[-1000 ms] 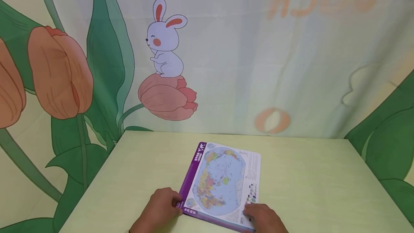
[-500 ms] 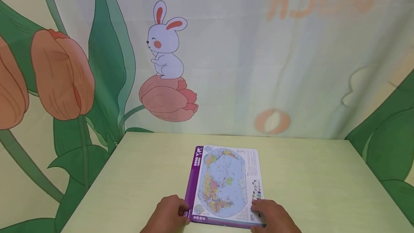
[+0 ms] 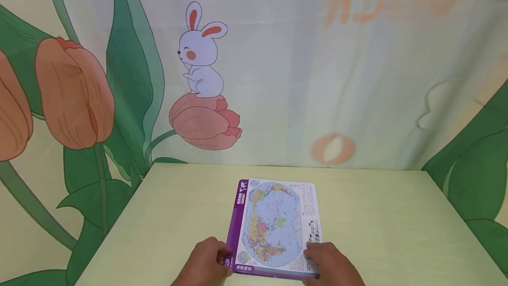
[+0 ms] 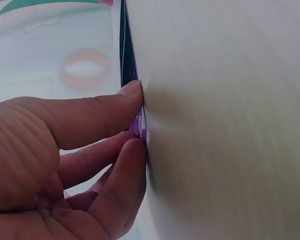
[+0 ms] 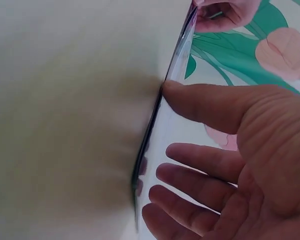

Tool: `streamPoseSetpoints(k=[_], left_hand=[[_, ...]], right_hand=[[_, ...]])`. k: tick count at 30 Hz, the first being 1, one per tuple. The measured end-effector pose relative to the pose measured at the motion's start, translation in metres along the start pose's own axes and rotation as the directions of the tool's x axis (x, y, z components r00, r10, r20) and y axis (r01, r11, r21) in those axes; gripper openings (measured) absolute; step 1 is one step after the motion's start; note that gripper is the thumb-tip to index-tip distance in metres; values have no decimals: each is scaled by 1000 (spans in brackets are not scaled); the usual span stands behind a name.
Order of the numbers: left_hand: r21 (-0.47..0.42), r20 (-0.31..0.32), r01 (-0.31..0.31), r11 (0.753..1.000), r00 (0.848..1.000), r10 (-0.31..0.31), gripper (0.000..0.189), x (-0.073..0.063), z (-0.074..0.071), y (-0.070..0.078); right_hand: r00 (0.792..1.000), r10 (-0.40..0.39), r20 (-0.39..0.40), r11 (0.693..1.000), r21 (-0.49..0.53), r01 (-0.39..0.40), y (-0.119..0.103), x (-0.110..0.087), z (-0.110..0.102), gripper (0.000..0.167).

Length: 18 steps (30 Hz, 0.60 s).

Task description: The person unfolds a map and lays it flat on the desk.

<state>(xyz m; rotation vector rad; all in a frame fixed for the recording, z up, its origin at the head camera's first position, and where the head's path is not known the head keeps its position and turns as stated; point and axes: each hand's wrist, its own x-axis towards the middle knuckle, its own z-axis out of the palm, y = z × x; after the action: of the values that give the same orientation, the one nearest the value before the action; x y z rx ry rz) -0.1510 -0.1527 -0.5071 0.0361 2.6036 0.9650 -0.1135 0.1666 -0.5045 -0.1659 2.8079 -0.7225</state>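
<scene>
Squaring up the map board [image 3: 271, 224], flat on the desk [image 3: 381, 220], seems in hand; the left hand's [image 3: 204, 259] grip pinches its near-left corner; the right hand's [image 3: 333, 261] grip is loosely apart at the near-right; next probably calls for even, gentle guidance.

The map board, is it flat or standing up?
Flat: the map board lies on the table, printed face up in the head view.
</scene>
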Motion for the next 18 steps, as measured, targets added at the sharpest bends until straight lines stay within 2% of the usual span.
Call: streamPoseSetpoints(k=[4, 10, 14, 16, 18], left_hand=[[-17, -19, 17, 1000, 1000, -18, 48, 1, 1, 1], [-53, -31, 33, 998, 999, -35, 55, 2, 1, 3], [-69, -32, 7, 998, 999, -9, 57, 1, 2, 1], [-65, -32, -10, 998, 999, 8, 58, 1, 2, 0], [-69, -33, -2, 998, 999, -1, 58, 0, 2, 0]], right_hand=[[998, -65, -8, 995, -82, 64, -14, 4, 4, 56], [986, -166, 10, 975, -148, 166, -35, 10, 12, 49], [968, -251, -13, 953, -179, 245, -47, 11, 18, 43], [962, -274, -15, 945, -188, 267, -52, 12, 20, 41], [959, -284, -13, 942, -188, 277, -57, 13, 22, 40]])
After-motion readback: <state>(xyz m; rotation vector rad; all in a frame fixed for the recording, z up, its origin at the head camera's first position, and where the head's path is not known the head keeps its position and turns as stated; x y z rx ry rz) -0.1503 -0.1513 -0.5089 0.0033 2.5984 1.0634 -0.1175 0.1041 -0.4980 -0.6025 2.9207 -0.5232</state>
